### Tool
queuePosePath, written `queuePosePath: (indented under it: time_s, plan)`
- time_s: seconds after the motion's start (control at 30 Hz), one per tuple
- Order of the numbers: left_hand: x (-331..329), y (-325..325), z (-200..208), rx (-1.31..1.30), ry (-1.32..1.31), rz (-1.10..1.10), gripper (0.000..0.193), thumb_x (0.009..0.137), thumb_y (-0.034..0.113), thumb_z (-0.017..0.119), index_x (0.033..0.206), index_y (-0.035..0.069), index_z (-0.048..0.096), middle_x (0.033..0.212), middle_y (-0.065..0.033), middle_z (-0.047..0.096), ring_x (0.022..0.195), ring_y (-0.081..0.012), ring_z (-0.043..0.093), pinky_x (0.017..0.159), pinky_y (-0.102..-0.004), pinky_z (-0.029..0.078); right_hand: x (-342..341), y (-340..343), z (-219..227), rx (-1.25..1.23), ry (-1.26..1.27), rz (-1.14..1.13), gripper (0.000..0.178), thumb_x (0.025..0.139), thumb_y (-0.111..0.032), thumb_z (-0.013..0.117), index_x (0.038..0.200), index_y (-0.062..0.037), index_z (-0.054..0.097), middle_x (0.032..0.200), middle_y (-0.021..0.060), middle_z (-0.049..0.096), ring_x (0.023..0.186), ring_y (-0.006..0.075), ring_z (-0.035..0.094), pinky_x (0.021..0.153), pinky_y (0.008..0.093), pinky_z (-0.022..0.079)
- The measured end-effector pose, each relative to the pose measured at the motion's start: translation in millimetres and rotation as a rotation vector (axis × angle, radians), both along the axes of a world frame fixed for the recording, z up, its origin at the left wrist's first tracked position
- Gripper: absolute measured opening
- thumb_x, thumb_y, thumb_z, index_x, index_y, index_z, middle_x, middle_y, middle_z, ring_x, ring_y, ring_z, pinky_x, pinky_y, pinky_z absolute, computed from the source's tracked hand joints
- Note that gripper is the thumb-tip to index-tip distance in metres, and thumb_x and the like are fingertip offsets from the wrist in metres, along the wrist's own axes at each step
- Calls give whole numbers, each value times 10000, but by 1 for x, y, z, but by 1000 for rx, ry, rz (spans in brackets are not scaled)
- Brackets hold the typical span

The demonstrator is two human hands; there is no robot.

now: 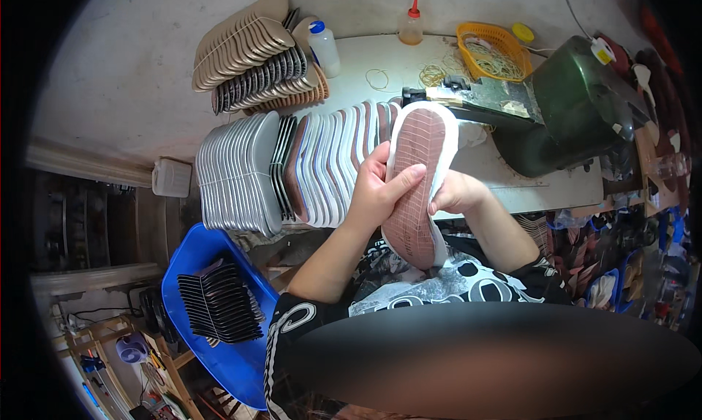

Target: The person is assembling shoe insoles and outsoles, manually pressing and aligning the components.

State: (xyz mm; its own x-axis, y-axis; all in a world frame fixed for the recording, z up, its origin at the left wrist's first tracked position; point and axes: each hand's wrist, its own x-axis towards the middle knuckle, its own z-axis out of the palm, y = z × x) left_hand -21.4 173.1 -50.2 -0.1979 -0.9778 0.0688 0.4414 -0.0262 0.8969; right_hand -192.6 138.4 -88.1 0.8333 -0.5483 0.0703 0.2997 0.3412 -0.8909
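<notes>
A shoe sole, brown ribbed tread up with a white rim, is held upright-ish over the lap, in front of the worktable. It is gripped by the left hand, fingers closed round its left edge, thumb laid across the tread. The right edge is clamped by the right hand, fingers tucked under and mostly hidden.

Just behind the sole, a row of white and brown soles is stood on edge on the table. A grey-white stack is seen left of that row. Tan insoles and dark ones are piled farther back. A blue tub with black soles is placed low left. A white bottle with blue cap, a glue bottle with red tip, an orange basket of rubber bands and a dark green machine are set at the back right.
</notes>
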Motion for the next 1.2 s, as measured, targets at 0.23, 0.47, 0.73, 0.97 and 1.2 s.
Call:
queuePosePath:
  time_s: [0.23,0.47,0.73,0.97,1.2]
  plan:
    - [-6,-17,-7,-137,-265,294,226,843,128,700,958,4,551,869,-60,664,754,-100,623,666,-247,505,-12,-17,52,-257,577,-140,275,868,-238,675,800,28,674,606,-22,562,581,40,495,514,217,408]
    - [-20,-41,7,-169,-286,213,386,803,104,728,1092,-11,499,1034,-107,629,904,-129,609,782,-282,501,-8,-6,48,-207,331,-440,246,867,-215,677,881,31,672,714,-30,604,654,28,487,577,215,419]
    - [4,-140,-10,-111,-596,262,431,730,235,760,1053,-5,607,1051,-155,599,1040,-249,540,926,-364,430,-18,7,33,167,135,-527,294,912,-245,626,1080,-5,646,936,24,674,812,80,598,751,244,480]
    - [-23,-174,-18,-180,-1006,308,518,706,435,730,1009,20,660,1232,-174,470,1149,-337,402,993,-411,342,-27,-2,25,279,74,-643,273,898,-225,636,1040,8,639,900,54,672,799,102,632,651,243,510]
    - [-35,-187,-16,-283,-1250,606,433,735,405,715,879,-4,717,887,-145,669,913,-231,598,826,-342,461,-27,2,42,510,96,-523,348,902,-237,600,1087,57,576,914,162,673,746,195,693,670,299,593]
